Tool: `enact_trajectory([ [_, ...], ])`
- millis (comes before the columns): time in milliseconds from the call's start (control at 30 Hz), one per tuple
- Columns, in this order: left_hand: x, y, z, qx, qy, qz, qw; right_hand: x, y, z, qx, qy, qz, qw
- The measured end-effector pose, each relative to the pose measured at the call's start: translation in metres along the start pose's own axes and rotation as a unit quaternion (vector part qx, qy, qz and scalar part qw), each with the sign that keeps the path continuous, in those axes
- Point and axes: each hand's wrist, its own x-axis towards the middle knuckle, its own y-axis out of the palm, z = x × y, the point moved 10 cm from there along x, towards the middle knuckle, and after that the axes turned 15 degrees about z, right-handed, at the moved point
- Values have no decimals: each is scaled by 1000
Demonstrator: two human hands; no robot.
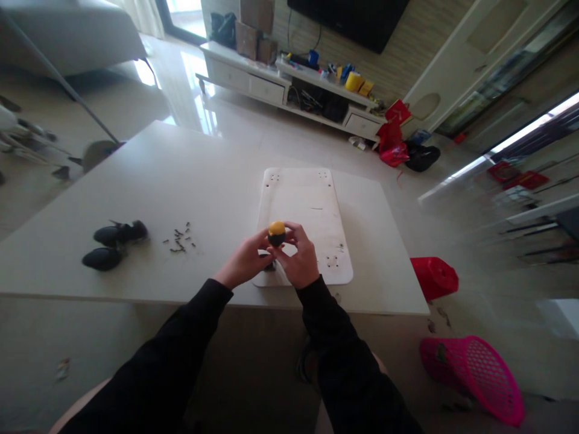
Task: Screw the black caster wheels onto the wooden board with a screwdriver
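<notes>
A screwdriver (276,234) with a yellow-topped black handle stands roughly upright, seen almost end-on from above. The fingers of my left hand (244,260) close on its left side, while my right hand (299,258) pinches it from the right. Beneath the hands lies a white board (301,208) with groups of small holes near its corners. A black part (268,264), perhaps a caster, sits at the board's near left corner, partly covered by my left hand. The screwdriver's tip is hidden.
Several loose screws (179,240) lie on the white table (217,175), left of the board. Farther left are black casters (103,259). A red bin (436,278) and a pink basket (479,374) stand on the floor at right. A low cabinet (266,89) lines the far wall.
</notes>
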Motion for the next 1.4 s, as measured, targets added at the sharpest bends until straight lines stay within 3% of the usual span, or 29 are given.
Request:
enact_trajectory([
  [100, -2, -3, -2, 42, 0, -23, 999, -1, -4, 3, -21, -5, -26, 999],
  [333, -3, -8, 3, 28, -18, -25, 999, -2, 2, 1, 48, -18, 35, 998],
  [600, -2, -2, -6, 29, 6, -11, 999, -2, -12, 0, -16, 3, -38, 999],
  [800, -3, -5, 2, 20, -5, -13, 1000, -2, 2, -2, 59, -21, 33, 997],
  [1033, -1, 4, -2, 25, 3, 9, 1000, -2, -13, 5, -23, 2, -29, 999],
  [1267, -3, -3, -4, 37, 3, 1, 999, -3, -1, 3, 40, -24, 27, 999],
  [1400, -3, -6, 0, 51, -3, -15, 999, -3, -2, 5, 23, -33, 17, 999],
])
